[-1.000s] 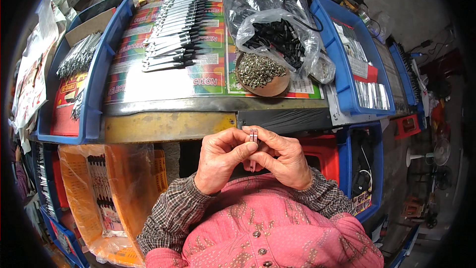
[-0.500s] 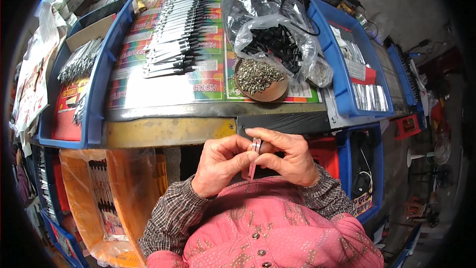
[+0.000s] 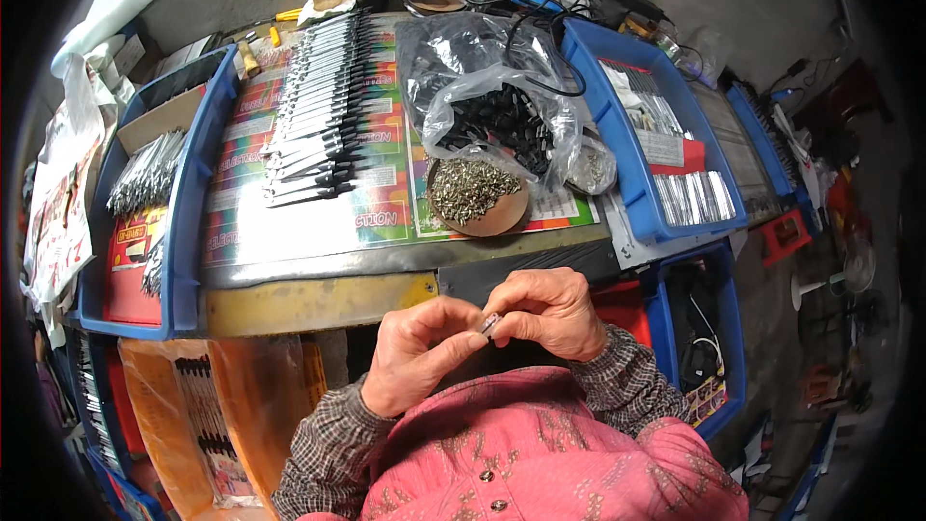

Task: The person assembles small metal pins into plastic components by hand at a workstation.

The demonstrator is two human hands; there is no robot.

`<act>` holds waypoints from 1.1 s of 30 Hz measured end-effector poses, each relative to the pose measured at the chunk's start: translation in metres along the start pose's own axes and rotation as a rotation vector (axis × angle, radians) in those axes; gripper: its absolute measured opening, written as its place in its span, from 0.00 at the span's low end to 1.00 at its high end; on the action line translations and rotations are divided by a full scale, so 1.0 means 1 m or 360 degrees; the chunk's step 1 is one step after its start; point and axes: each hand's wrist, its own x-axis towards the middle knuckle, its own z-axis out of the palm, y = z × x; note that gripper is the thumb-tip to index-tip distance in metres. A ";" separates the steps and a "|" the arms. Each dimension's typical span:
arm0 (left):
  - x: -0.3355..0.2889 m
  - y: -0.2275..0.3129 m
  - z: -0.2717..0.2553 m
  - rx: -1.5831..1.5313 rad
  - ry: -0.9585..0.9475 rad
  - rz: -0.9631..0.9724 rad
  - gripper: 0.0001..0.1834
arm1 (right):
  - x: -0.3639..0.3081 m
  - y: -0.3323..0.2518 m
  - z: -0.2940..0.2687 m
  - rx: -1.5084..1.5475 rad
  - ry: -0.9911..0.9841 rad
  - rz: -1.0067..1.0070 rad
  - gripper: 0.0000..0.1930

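My left hand (image 3: 415, 352) and my right hand (image 3: 552, 314) meet in front of my chest, just off the table's near edge. Between their pinched fingertips is a small shiny metal piece (image 3: 491, 324). Most of it is covered by the fingers, so its exact kind cannot be told. Past my hands on the table, a round brown dish (image 3: 502, 217) carries a heap of tiny brass-coloured metal parts (image 3: 470, 191). Behind the dish a clear plastic bag (image 3: 453, 96) gapes, with small black parts (image 3: 502, 130) inside.
A long row of slim silver pieces with black ends (image 3: 318, 106) lies on the colourful table sheet (image 3: 381, 222). Blue trays of metal strips stand at left (image 3: 193, 193) and right (image 3: 632, 188). An orange plastic-lined crate (image 3: 260, 405) sits below left. Black cables (image 3: 564, 92) cross the back.
My view has tilted and shifted, so the table appears lower and further left. The metal piece has turned between my fingers; its long strips hung down before, and now only a short bit shows.
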 end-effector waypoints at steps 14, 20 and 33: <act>0.014 -0.011 0.014 0.0971 0.0497 0.0639 0.07 | 0.005 0.016 0.001 -0.0032 0.0292 -0.0074 0.05; 0.018 -0.001 0.006 0.1233 0.0479 0.0737 0.08 | 0.025 -0.010 -0.028 -0.0644 0.0043 -0.0070 0.07; 0.012 0.006 -0.014 0.1366 0.0579 0.0658 0.08 | 0.113 0.006 -0.101 -0.2185 0.0508 -0.0355 0.05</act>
